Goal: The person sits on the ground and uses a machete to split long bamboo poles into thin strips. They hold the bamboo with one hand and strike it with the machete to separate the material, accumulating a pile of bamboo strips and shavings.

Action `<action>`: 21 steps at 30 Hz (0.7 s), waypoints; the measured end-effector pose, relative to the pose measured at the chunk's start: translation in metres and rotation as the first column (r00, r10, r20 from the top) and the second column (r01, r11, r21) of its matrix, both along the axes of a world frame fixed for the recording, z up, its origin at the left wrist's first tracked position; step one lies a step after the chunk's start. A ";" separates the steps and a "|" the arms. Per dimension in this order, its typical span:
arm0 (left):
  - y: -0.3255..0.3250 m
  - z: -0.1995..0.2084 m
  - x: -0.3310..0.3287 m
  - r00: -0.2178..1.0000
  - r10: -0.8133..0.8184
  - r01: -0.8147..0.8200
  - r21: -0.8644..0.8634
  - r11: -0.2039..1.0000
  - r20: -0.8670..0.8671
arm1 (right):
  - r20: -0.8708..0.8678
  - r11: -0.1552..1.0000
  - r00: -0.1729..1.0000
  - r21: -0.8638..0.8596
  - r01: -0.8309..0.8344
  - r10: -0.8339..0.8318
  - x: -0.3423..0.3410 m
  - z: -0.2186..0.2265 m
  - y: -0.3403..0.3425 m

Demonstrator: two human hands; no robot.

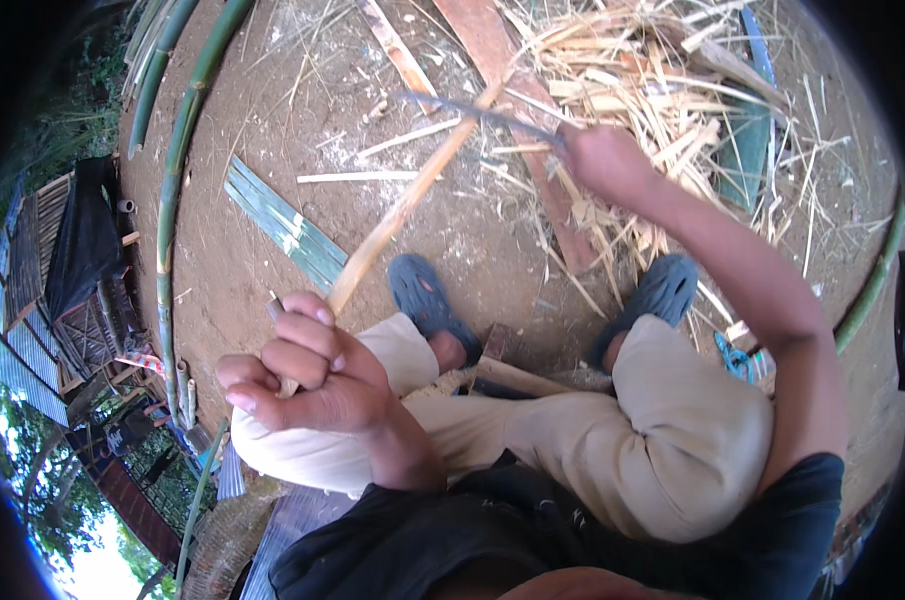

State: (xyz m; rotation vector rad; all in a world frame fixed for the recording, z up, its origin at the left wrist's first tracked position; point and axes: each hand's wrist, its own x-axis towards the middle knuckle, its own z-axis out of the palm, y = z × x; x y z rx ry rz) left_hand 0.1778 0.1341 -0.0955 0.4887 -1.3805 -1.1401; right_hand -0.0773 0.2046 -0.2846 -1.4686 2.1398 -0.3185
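My left hand (313, 360) is closed around the lower end of a long pale wooden strip (403, 220), possibly split bamboo. From that fist the strip slants up and away to the right. My right hand (610, 165) is wrapped around the handle of a knife (503, 120), hiding the handle. Its long, thin dark blade points left and crosses the strip near the far end; whether the edge touches the wood I cannot tell. A small dark stub (276, 308) shows beside my left fingers, too small to name.
A heap of pale shavings and split strips (663, 100) lies beyond my right hand. A reddish plank (563, 215) rests on the dirt between my clogs (428, 295). Green bamboo pieces (288, 225) and long poles (178, 170) lie to the left, near a shed (63, 270).
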 end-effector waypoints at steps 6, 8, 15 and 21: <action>0.002 0.004 -0.010 0.996 -0.005 0.010 -0.060 0.998 0.089 | 0.042 0.978 0.988 0.157 0.139 -0.147 -0.041 -0.023 -0.005; 0.003 0.001 -0.006 0.999 0.010 -0.009 -0.033 0.999 0.045 | 0.140 0.970 0.972 0.182 0.163 -0.189 -0.022 -0.004 -0.005; 0.006 0.005 -0.010 0.999 -0.039 0.040 -0.026 0.999 0.037 | 0.080 0.956 0.962 0.158 0.246 -0.261 -0.039 -0.026 0.015; 0.002 0.004 -0.007 0.997 0.066 -0.064 0.079 0.995 -0.026 | 0.170 0.963 0.951 0.127 0.238 -0.257 -0.022 -0.021 0.010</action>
